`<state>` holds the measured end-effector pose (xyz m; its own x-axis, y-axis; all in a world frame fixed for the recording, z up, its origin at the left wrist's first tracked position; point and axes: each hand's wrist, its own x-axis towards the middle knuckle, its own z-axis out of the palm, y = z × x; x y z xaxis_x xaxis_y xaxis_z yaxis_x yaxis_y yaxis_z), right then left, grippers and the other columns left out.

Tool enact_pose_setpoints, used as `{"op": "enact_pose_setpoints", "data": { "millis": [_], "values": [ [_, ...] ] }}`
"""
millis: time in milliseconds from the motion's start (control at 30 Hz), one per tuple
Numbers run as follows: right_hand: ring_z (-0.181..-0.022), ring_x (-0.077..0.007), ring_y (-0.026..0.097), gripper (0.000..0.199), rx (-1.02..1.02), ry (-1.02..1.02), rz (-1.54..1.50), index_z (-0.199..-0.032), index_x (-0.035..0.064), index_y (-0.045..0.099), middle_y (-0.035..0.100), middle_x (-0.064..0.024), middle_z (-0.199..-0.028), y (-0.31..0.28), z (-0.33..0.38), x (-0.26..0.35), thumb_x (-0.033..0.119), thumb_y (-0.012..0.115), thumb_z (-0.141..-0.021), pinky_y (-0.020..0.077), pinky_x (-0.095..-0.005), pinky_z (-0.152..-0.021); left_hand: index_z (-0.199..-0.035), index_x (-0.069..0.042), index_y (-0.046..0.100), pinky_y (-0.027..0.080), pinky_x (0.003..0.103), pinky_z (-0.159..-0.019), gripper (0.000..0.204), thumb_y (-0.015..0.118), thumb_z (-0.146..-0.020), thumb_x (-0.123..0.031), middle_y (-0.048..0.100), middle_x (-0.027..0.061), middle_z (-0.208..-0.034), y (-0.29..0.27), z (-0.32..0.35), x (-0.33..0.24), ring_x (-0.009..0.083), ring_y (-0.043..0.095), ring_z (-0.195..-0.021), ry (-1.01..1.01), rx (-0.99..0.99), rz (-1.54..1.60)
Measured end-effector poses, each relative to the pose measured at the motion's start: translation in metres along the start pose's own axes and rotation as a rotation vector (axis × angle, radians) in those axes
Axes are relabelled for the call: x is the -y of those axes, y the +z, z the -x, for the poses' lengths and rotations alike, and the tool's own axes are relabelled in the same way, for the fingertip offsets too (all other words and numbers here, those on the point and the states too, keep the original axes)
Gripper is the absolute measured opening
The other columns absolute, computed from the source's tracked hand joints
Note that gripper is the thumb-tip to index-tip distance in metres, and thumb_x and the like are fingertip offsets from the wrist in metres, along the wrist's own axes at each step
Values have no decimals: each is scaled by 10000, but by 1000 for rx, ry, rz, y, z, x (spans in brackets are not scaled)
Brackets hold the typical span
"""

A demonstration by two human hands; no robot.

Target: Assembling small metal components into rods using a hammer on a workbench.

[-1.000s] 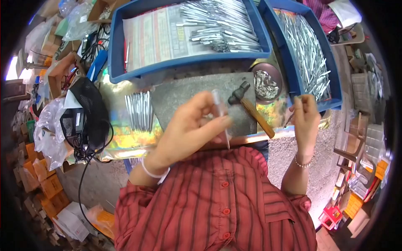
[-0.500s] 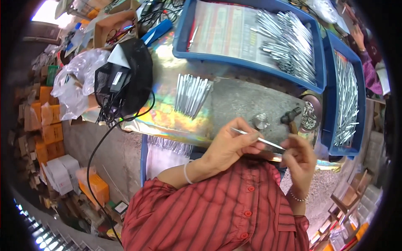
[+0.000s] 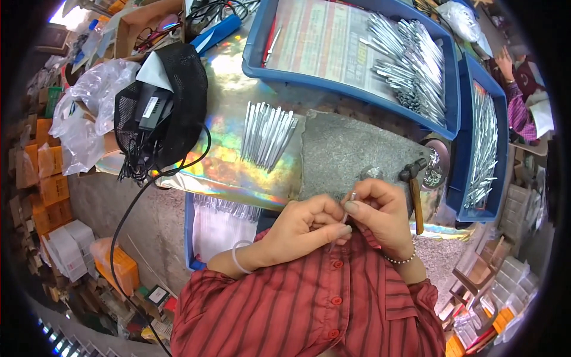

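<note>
A slim silvery metal rod [image 3: 353,196] stands nearly upright between my hands, just in front of my shirt. My right hand [image 3: 383,217] pinches it between thumb and fingers, with its end poking out above the thumb. My left hand [image 3: 306,231] is curled around the lower part, which the fingers mostly hide. Beyond the hands lies a grey stone slab [image 3: 351,143]. A hammer [image 3: 416,202] with a wooden handle rests at the slab's right edge. Close behind my right fingers sits a small shiny round thing [image 3: 371,172], partly covered.
A row of similar rods [image 3: 267,135] lies left of the slab. Blue trays [image 3: 351,95] with many rods stand behind and at right. A round dish [image 3: 445,156] holds small metal parts. A black mesh bag [image 3: 178,113] with cables is at left. Another person's hand [image 3: 504,64] shows far right.
The rod has swung from slanting across both hands to nearly upright. My right hand has moved left, up against my left hand, uncovering the hammer's handle. The whole view has shifted slightly.
</note>
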<state>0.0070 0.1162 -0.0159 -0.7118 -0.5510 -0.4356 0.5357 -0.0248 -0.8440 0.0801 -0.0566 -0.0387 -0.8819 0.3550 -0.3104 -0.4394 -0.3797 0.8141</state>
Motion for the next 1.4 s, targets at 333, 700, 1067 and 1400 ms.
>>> {"op": "enact_pose_setpoints", "data": {
  "millis": [333,700,1067,1400],
  "values": [
    [-693,-51,565,116,1,115,-60,-868,-13,579,599,-18,-780,6,-15,4,81,640,-839,453,-177,-588,-940,-17,440,534,248,-681,89,519,-900,-25,651,136,-860,-14,-8,-3,168,650,-801,-119,66,209],
    [-580,-34,498,130,-39,127,-4,-847,-1,566,582,-17,-712,10,-24,2,106,640,-839,359,-168,-477,-968,-29,453,548,274,-651,98,519,-908,-72,652,150,-851,-20,-11,-6,203,662,-756,-211,63,355],
    [-611,-25,524,145,-6,134,21,-845,-2,564,575,-4,-705,13,-27,3,123,639,-847,374,-159,-485,-972,-32,460,533,261,-666,143,531,-916,-143,640,104,-866,-23,-9,-7,171,648,-793,-211,56,360],
    [-497,-32,422,131,-130,-70,22,-933,-4,551,557,-44,-742,16,-9,8,86,583,-843,314,-161,-433,-873,-28,583,514,316,-720,106,602,-769,-16,642,114,-893,-51,-8,-33,258,634,-857,678,-369,-1206]
  ]
}}
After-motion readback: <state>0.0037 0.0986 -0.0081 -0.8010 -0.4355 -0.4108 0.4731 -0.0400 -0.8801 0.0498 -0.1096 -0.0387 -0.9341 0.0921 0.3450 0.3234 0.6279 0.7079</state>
